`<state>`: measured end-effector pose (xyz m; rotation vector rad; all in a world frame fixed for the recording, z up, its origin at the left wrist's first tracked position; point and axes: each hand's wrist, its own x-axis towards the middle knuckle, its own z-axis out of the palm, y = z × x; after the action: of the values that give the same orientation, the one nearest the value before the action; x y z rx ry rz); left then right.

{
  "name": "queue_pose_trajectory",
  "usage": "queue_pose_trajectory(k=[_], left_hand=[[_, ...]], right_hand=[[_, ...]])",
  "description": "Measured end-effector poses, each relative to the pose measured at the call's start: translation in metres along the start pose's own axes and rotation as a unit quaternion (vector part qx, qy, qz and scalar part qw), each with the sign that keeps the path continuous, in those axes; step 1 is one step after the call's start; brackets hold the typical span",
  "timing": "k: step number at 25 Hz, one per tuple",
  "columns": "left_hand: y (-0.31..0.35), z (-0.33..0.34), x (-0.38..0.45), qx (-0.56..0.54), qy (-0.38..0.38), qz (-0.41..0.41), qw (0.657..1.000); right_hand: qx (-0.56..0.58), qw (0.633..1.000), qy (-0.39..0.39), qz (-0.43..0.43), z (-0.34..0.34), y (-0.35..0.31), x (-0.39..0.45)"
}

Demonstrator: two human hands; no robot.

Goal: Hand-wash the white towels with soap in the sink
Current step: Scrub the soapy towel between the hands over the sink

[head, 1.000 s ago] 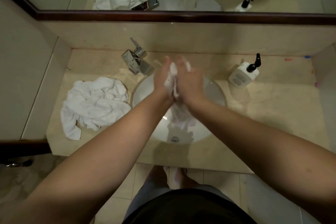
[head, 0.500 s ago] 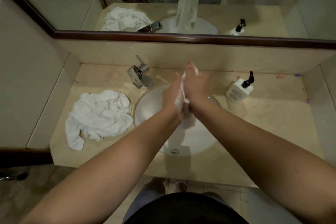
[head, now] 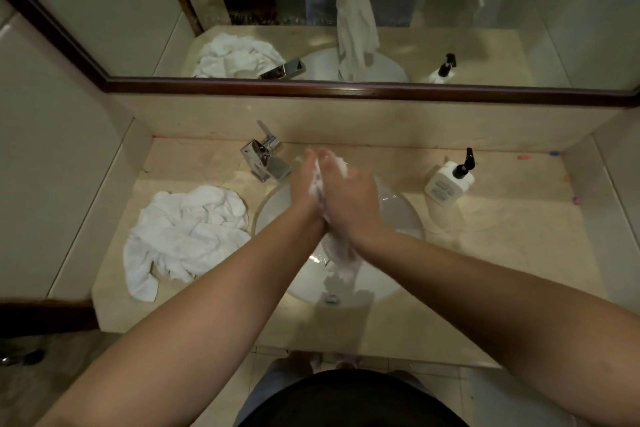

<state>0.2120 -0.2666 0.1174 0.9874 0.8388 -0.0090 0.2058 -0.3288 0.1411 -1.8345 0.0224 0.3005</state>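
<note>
Left hand (head: 304, 189) and right hand (head: 349, 198) pressed palm to palm over the sink (head: 401, 218), white towel (head: 341, 258) sandwiched in the grip, fingers fairly straight, tail hanging into the basin. Towel pile (head: 187, 236) on bench (head: 502, 253) left of sink; soap bottle (head: 448, 180) right.

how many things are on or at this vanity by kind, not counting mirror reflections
White towels: 2, one towel pressed between the left hand and right hand over the sink, one crumpled pile on the counter
Soap bottles: 1
Faucets: 1
Sinks: 1
Total: 5
</note>
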Motion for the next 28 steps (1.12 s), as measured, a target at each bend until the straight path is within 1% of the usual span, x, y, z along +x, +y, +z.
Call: queue_pose_trajectory(k=[3,4,5,7,8,9,11,12,14,15,16,18,19,20,23,24,26,28], left_hand=[[-0.007,0.012,-0.01,0.018,-0.028,-0.01,0.999],[-0.001,0.01,-0.01,0.039,-0.04,-0.012,0.998],[0.006,0.005,-0.009,0.033,-0.045,-0.011,0.998],[0.008,-0.002,-0.008,0.034,-0.028,0.008,0.999],[0.004,-0.002,-0.01,0.064,-0.02,0.03,0.997],[-0.001,0.002,-0.014,0.092,-0.01,0.053,0.994],[-0.005,0.01,-0.014,0.102,-0.005,0.055,0.993],[0.001,0.011,-0.012,0.078,-0.001,0.042,0.996],[0.012,0.006,-0.002,0.035,0.021,0.023,0.999],[0.012,0.004,0.002,0.034,0.02,0.023,0.999],[0.007,0.003,0.002,0.047,0.01,0.028,0.998],[-0.005,0.007,-0.008,0.113,-0.02,0.028,0.993],[-0.008,0.006,-0.01,0.137,-0.022,0.026,0.99],[-0.008,0.003,-0.007,0.143,-0.012,0.023,0.989],[0.001,-0.026,0.024,0.157,0.067,0.036,0.985],[0.0,-0.039,0.033,0.173,0.09,0.033,0.98],[-0.01,-0.062,0.05,0.213,0.096,0.015,0.972],[-0.02,-0.08,0.064,0.283,0.076,0.006,0.956]], right_hand=[[0.004,0.997,0.067,0.036,-0.013,-0.008,0.03],[0.012,0.997,0.075,0.031,-0.012,-0.007,0.029],[0.011,0.998,0.057,0.01,-0.009,-0.006,0.02],[0.006,0.999,-0.011,-0.032,0.0,-0.004,-0.001],[-0.004,0.999,-0.007,-0.032,0.0,-0.002,0.004],[-0.005,1.0,0.029,-0.004,-0.005,-0.004,0.014],[0.048,0.994,0.088,0.051,-0.009,-0.005,0.031],[0.058,0.993,0.089,0.055,-0.008,-0.004,0.029],[0.022,0.999,0.028,0.025,0.001,0.003,0.011],[0.027,0.999,0.012,0.021,0.003,0.007,0.01],[0.032,0.998,0.028,0.043,0.003,0.007,0.018],[0.066,0.988,0.08,0.116,-0.005,0.006,0.046],[0.079,0.984,0.086,0.136,-0.01,0.007,0.058],[0.071,0.984,0.082,0.143,-0.014,0.01,0.062],[0.011,0.989,0.026,0.145,-0.021,0.039,0.057],[0.002,0.987,0.012,0.16,-0.025,0.049,0.057],[-0.019,0.981,0.002,0.194,-0.034,0.067,0.063],[-0.074,0.978,-0.013,0.195,-0.042,0.085,0.067]])
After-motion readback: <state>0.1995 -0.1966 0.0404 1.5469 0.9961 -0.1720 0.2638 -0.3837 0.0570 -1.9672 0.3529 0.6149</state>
